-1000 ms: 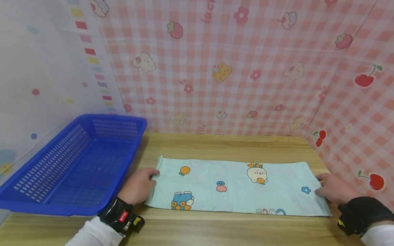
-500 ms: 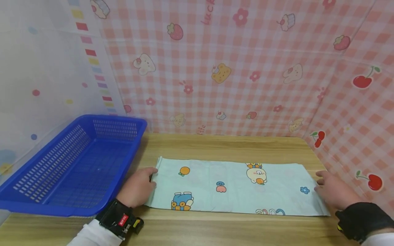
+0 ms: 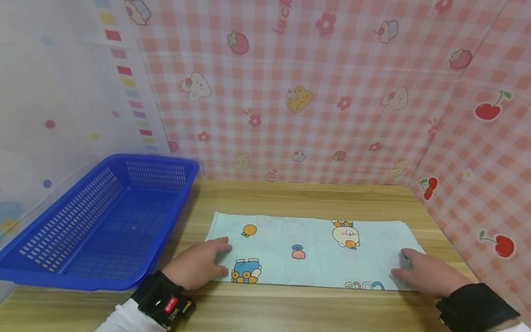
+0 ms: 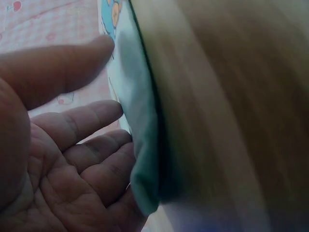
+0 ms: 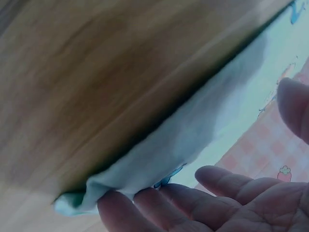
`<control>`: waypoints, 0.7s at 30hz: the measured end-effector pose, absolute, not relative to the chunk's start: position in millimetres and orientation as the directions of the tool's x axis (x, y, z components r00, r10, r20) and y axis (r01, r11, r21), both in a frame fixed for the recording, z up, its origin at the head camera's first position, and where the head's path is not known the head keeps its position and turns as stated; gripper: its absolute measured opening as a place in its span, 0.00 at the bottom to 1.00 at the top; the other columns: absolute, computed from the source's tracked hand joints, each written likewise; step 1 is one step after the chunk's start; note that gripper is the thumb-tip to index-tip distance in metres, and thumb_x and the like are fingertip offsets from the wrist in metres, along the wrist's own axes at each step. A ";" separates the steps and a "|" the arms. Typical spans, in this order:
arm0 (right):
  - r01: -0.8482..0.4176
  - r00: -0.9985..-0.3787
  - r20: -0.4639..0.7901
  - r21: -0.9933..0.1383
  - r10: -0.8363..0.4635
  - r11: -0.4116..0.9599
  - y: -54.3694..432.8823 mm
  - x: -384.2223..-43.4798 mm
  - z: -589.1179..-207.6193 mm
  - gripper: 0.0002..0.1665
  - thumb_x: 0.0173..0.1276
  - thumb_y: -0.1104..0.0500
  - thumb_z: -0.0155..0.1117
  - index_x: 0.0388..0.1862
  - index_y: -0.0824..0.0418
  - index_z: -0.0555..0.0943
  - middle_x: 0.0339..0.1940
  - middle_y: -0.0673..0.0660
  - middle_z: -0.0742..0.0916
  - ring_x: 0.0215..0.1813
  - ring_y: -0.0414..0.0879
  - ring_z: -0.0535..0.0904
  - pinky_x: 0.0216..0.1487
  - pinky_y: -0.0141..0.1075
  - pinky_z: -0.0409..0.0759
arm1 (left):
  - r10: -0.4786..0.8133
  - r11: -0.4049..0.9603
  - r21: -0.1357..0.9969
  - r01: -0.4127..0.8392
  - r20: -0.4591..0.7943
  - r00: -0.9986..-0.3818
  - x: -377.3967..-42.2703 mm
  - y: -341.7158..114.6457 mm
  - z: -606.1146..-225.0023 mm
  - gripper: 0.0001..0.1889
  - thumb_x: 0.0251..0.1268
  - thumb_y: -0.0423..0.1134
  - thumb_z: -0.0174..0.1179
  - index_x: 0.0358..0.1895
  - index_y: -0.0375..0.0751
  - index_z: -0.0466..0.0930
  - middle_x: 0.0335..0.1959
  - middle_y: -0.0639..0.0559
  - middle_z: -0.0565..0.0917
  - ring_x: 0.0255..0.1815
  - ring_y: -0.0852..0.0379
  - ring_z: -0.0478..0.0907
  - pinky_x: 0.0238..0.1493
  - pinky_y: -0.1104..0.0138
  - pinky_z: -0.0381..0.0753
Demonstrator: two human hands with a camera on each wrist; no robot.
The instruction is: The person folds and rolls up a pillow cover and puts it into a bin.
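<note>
A folded pale mint cloth [image 3: 275, 251] with fruit, flower and bear prints lies as a long flat strip on the table. My left hand [image 3: 195, 265] lies over its left end, thumb and fingers spread apart. In the left wrist view the fingertips reach the edge of the cloth [image 4: 137, 92], and the palm holds nothing. Over the right end is my right hand [image 3: 435, 274], its thumb and forefinger apart and part of the blue flower print hidden behind it. The right wrist view has loosely bent fingers at the cloth [image 5: 178, 135], whose corner is slightly rumpled.
A blue plastic basket [image 3: 166, 240] with slotted sides stands at the left, close beside my left wrist. The wooden table [image 3: 307, 193] runs back to a pink checked backdrop [image 3: 265, 69], with another checked sheet [image 3: 469, 152] along the right side.
Both hands have come inward from the cloth's short ends and now lie over it. The right end's edge, pinched a second ago, is released. The cloth stays in about the same place.
</note>
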State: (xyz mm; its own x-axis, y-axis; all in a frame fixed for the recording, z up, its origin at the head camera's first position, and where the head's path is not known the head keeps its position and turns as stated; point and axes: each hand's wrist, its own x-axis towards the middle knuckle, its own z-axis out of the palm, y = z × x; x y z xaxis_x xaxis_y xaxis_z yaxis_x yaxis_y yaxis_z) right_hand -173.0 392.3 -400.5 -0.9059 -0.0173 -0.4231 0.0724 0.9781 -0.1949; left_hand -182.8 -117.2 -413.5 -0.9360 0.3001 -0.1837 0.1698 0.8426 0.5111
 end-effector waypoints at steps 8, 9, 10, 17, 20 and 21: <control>0.048 -0.908 -0.415 -0.224 -0.050 0.973 383.3 -169.4 -406.3 0.60 0.68 0.31 0.68 0.70 0.84 0.65 0.67 0.84 0.74 0.62 0.72 0.77 0.67 0.70 0.71 | 0.312 0.855 0.489 0.172 -0.220 -0.924 -185.8 -119.4 -418.1 0.35 0.57 0.44 0.78 0.70 0.43 0.79 0.80 0.44 0.70 0.80 0.39 0.67 0.79 0.44 0.65; 0.039 -0.910 -0.411 -0.219 -0.055 0.975 381.1 -169.0 -406.5 0.60 0.67 0.31 0.69 0.70 0.84 0.65 0.67 0.84 0.74 0.63 0.72 0.77 0.67 0.70 0.71 | 0.310 0.859 0.482 0.174 -0.218 -0.925 -185.7 -119.8 -418.1 0.35 0.57 0.44 0.78 0.70 0.43 0.79 0.80 0.44 0.70 0.80 0.39 0.67 0.79 0.44 0.65; 0.027 -0.912 -0.404 -0.211 -0.062 0.977 379.0 -168.7 -406.8 0.61 0.67 0.31 0.70 0.70 0.84 0.65 0.67 0.85 0.73 0.63 0.73 0.76 0.67 0.70 0.71 | 0.309 0.862 0.475 0.177 -0.215 -0.926 -185.5 -120.4 -418.0 0.35 0.57 0.43 0.78 0.70 0.43 0.79 0.79 0.44 0.71 0.80 0.39 0.67 0.78 0.44 0.65; -0.026 -0.926 -0.368 -0.164 -0.085 0.986 372.1 -170.5 -410.6 0.61 0.64 0.30 0.71 0.67 0.83 0.67 0.59 0.81 0.77 0.56 0.69 0.77 0.61 0.68 0.76 | 0.310 0.866 0.461 0.194 -0.191 -0.931 -185.2 -126.1 -417.3 0.36 0.55 0.43 0.79 0.70 0.44 0.79 0.78 0.46 0.73 0.79 0.40 0.69 0.78 0.44 0.67; -0.020 -0.923 -0.375 -0.161 -0.080 0.987 372.8 -174.1 -411.5 0.63 0.63 0.28 0.71 0.67 0.83 0.67 0.56 0.77 0.77 0.53 0.67 0.76 0.59 0.68 0.77 | 0.309 0.867 0.460 0.194 -0.190 -0.932 -185.0 -126.5 -416.0 0.36 0.55 0.43 0.79 0.70 0.45 0.79 0.77 0.46 0.74 0.79 0.40 0.70 0.77 0.44 0.67; -0.018 -0.922 -0.379 -0.157 -0.077 0.987 373.3 -175.5 -411.6 0.63 0.62 0.28 0.71 0.68 0.83 0.67 0.56 0.77 0.77 0.52 0.66 0.75 0.59 0.68 0.77 | 0.310 0.867 0.459 0.195 -0.188 -0.932 -184.8 -126.3 -415.7 0.36 0.55 0.43 0.79 0.69 0.45 0.79 0.77 0.46 0.74 0.78 0.40 0.70 0.77 0.44 0.68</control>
State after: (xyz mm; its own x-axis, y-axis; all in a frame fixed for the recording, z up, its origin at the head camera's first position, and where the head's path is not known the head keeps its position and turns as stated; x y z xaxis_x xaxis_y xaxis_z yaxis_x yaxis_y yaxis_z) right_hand -175.5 373.3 -411.6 -0.9223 -0.0766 -0.3788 -0.0176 0.9874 -0.1570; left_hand -184.8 -126.3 -415.7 -0.9321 0.3096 -0.1880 0.1953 0.8666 0.4591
